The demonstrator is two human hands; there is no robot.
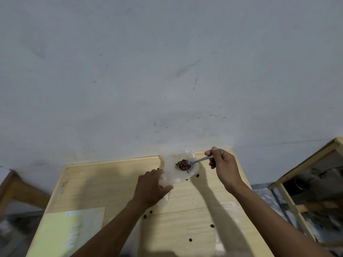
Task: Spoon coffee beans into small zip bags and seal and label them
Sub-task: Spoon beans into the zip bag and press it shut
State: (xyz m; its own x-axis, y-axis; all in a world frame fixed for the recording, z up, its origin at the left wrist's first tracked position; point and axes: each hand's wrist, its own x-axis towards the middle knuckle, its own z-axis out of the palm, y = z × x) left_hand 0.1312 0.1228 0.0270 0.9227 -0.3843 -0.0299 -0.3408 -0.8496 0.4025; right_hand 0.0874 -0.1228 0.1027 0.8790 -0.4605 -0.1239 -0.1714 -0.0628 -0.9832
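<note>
Currently, my right hand [223,169] pinches the handle of a small metal spoon [196,161] heaped with brown coffee beans [183,164], its bowl held at the mouth of a clear plastic zip bag [187,173] just above centre frame. My left hand [151,189] has its fingers closed on the bag's left edge, over the pale wooden table [185,210]. Loose dark beans [212,225] lie scattered on the tabletop, and a pale yellow-green label sheet [61,234] lies at lower left.

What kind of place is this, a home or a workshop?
Probably a plain workshop or storeroom, though that is uncertain: a bare, scuffed grey wall, a raw wooden table, and rough wooden frames standing beside it.
</note>
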